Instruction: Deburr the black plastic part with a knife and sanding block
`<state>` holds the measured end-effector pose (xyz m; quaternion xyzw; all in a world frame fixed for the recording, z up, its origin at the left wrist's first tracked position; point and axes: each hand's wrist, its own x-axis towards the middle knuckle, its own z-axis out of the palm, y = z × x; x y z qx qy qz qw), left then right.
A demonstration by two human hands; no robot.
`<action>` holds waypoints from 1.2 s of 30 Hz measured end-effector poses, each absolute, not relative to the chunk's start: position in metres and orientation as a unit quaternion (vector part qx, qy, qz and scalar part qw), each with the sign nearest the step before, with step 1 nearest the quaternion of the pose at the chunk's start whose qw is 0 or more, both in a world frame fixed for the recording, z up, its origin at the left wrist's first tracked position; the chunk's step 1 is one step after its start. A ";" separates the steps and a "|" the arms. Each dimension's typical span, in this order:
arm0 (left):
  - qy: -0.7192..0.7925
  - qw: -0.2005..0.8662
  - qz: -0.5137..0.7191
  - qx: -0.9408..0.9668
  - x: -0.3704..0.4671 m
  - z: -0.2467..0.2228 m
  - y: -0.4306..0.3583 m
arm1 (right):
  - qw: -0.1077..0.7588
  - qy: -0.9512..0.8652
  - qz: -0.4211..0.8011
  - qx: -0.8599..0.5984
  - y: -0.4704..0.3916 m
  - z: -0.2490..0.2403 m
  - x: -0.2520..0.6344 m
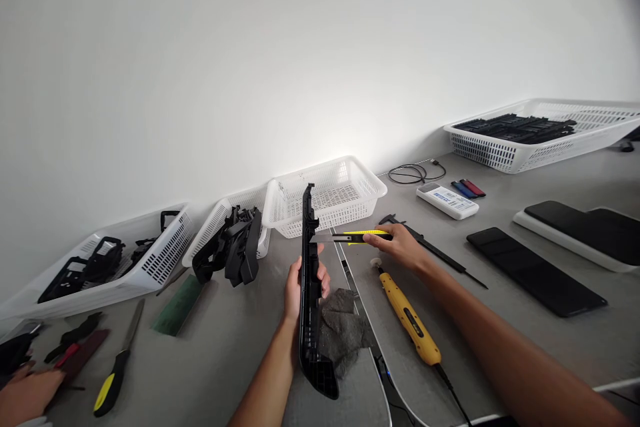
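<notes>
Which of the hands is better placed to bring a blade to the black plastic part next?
Probably the right hand: it holds the yellow knife with the blade pointing toward the black plastic part, which the left hand grips.

Two grey tabletops (485, 347) are standing side by side. Their surfaces are supporting four white baskets (345, 215), a file (121, 358), a green sheet (177, 307), a grey cloth (343, 327), a yellow rotary tool (411, 320), a caliper (443, 255), a coiled cable (421, 177), a white device (447, 201) and a black phone (537, 271).
</notes>
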<state>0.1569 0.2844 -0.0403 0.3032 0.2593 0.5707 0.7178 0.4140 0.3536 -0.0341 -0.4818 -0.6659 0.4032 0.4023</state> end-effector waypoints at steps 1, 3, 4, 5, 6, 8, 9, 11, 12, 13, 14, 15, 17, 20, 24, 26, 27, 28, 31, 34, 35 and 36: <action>0.259 0.717 0.572 0.302 0.157 -0.040 0.285 | 0.404 -0.665 0.403 -0.482 0.353 -0.033 0.414; 0.258 0.716 0.574 0.302 0.156 -0.040 0.285 | 0.406 -0.664 0.397 -0.487 0.353 -0.033 0.413; 0.259 0.716 0.573 0.303 0.156 -0.040 0.285 | 0.405 -0.664 0.393 -0.490 0.353 -0.034 0.413; 0.260 0.715 0.573 0.304 0.156 -0.040 0.285 | 0.404 -0.665 0.390 -0.492 0.353 -0.035 0.413; 0.261 0.715 0.573 0.304 0.156 -0.040 0.285 | 0.402 -0.667 0.389 -0.492 0.354 -0.036 0.412; 0.265 0.714 0.572 0.303 0.155 -0.041 0.285 | 0.398 -0.672 0.388 -0.490 0.355 -0.039 0.412; 0.267 0.714 0.573 0.302 0.155 -0.041 0.285 | 0.395 -0.675 0.389 -0.488 0.355 -0.040 0.412; 0.270 0.713 0.574 0.300 0.155 -0.041 0.285 | 0.391 -0.680 0.392 -0.481 0.355 -0.040 0.412; 0.271 0.712 0.574 0.299 0.155 -0.042 0.285 | 0.390 -0.681 0.394 -0.479 0.355 -0.039 0.413; 0.270 0.713 0.574 0.298 0.155 -0.041 0.285 | 0.392 -0.679 0.395 -0.478 0.354 -0.038 0.413; 0.270 0.714 0.574 0.298 0.155 -0.041 0.285 | 0.395 -0.677 0.396 -0.479 0.354 -0.037 0.413; 0.269 0.716 0.572 0.297 0.155 -0.041 0.285 | 0.398 -0.674 0.396 -0.481 0.353 -0.035 0.413; 0.268 0.719 0.571 0.293 0.156 -0.040 0.285 | 0.401 -0.667 0.396 -0.486 0.353 -0.034 0.413; 0.270 0.716 0.573 0.294 0.156 -0.039 0.285 | 0.399 -0.669 0.394 -0.489 0.353 -0.035 0.412; 0.275 0.712 0.573 0.298 0.156 -0.039 0.285 | 0.396 -0.677 0.385 -0.486 0.353 -0.036 0.411; 0.277 0.712 0.572 0.300 0.155 -0.039 0.285 | 0.400 -0.678 0.381 -0.485 0.352 -0.035 0.411; 0.278 0.711 0.571 0.301 0.155 -0.039 0.285 | 0.403 -0.677 0.379 -0.485 0.352 -0.035 0.411; 0.279 0.711 0.571 0.303 0.155 -0.039 0.285 | 0.405 -0.676 0.379 -0.485 0.352 -0.035 0.411; 0.282 0.708 0.570 0.306 0.155 -0.039 0.285 | 0.404 -0.679 0.375 -0.485 0.352 -0.036 0.410; 0.285 0.706 0.570 0.310 0.154 -0.040 0.285 | 0.403 -0.683 0.369 -0.485 0.352 -0.038 0.409; 0.287 0.705 0.570 0.309 0.154 -0.040 0.285 | 0.402 -0.684 0.370 -0.484 0.353 -0.038 0.409; 0.287 0.704 0.571 0.309 0.154 -0.039 0.285 | 0.401 -0.684 0.372 -0.482 0.353 -0.039 0.409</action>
